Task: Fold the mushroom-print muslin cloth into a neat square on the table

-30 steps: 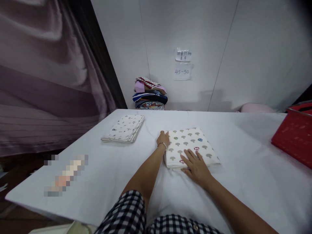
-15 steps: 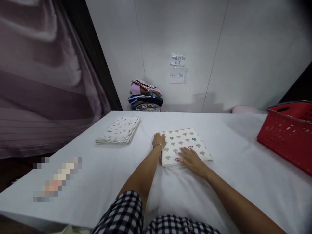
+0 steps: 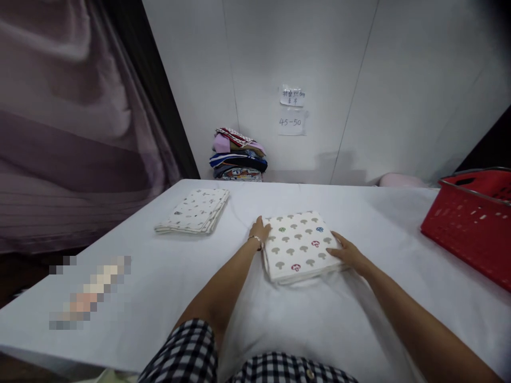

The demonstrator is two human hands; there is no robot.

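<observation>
A folded white cloth with a mushroom print (image 3: pixel 298 246) lies on the white-covered table (image 3: pixel 383 298) in front of me. My left hand (image 3: pixel 260 230) rests against its left edge, fingers curled at the far left corner. My right hand (image 3: pixel 346 252) lies at its right edge, fingers reaching onto the cloth. Both hands flank the cloth from either side.
A second folded cloth with small prints (image 3: pixel 195 211) lies at the table's far left. A stack of folded coloured textiles (image 3: pixel 237 155) stands against the wall. A red plastic basket (image 3: pixel 473 223) sits at the right. A curtain (image 3: pixel 72 133) hangs on the left.
My right hand has slid off the top of the mushroom-print cloth to its right edge. The left hand has stayed at the left edge.
</observation>
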